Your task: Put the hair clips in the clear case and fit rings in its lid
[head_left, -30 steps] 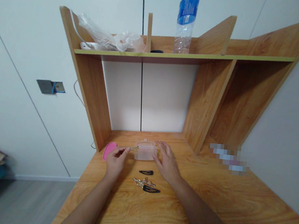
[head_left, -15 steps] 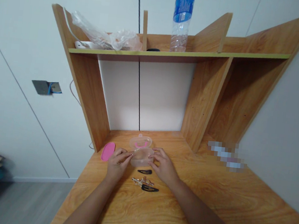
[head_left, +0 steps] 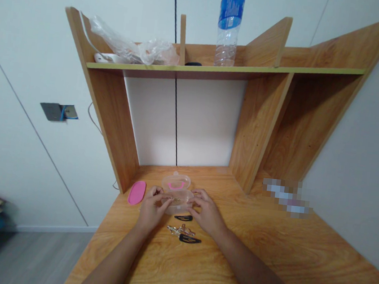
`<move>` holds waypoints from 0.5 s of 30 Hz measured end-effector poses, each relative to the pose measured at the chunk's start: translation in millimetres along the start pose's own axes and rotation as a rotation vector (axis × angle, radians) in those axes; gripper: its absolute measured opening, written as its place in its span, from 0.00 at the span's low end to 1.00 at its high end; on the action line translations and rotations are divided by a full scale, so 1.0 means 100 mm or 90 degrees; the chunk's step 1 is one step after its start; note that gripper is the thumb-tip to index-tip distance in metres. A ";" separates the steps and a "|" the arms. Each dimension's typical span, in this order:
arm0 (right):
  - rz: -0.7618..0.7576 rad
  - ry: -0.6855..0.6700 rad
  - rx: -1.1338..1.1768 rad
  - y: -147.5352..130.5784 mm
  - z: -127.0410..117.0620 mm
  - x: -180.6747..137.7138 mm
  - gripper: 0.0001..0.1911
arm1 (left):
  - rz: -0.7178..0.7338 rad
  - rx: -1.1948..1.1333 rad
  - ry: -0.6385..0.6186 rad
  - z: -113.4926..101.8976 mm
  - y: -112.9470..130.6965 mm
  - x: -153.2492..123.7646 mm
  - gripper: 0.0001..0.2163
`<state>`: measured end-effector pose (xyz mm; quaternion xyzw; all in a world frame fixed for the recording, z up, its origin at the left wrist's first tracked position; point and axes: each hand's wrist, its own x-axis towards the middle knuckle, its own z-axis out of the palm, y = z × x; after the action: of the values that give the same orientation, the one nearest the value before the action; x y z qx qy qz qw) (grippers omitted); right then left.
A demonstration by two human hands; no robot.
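Note:
A clear plastic box (head_left: 173, 210) sits on the desk with its lid (head_left: 168, 179) tipped back, a pink handle (head_left: 176, 185) showing on it. My left hand (head_left: 151, 208) is at the box's left side, thumb and fingers pinched on what looks like a small gold hair clip (head_left: 176, 199), low over the inside. Fingers of my right hand (head_left: 207, 211) grip the box's right wall. In front of the box lies a black snap clip (head_left: 183, 217). Closer to me are shiny gold and brownish hair clips (head_left: 180, 230) and another black snap clip (head_left: 190, 239).
Left of my left hand lies a pink oval lid or tray (head_left: 136, 193). A wooden shelf unit (head_left: 197, 70) rises behind, holding plastic bags (head_left: 151, 51) and a water bottle (head_left: 228, 33). A blurred-out item (head_left: 285, 198) lies at the right.
My left hand has lowered its fingertips into the box with the gold clip. The box has tilted or shifted slightly left, while my right hand keeps its hold.

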<state>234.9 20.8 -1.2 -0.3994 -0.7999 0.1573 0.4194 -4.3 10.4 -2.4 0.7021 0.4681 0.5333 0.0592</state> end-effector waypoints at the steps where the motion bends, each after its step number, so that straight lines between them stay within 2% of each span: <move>1: 0.002 0.000 0.003 -0.01 0.00 0.00 0.10 | -0.003 0.003 0.001 0.00 0.00 0.00 0.07; 5: 0.007 0.002 0.013 -0.03 -0.02 0.00 0.10 | -0.018 0.016 0.001 0.00 0.02 0.01 0.08; 15: 0.028 0.035 0.052 0.01 0.00 0.01 0.09 | -0.033 0.010 -0.061 -0.03 0.05 0.01 0.13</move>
<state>235.1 22.0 -1.5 -0.4034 -0.7720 0.1883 0.4537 -3.9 7.3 2.0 0.7148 0.4871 0.4937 0.0896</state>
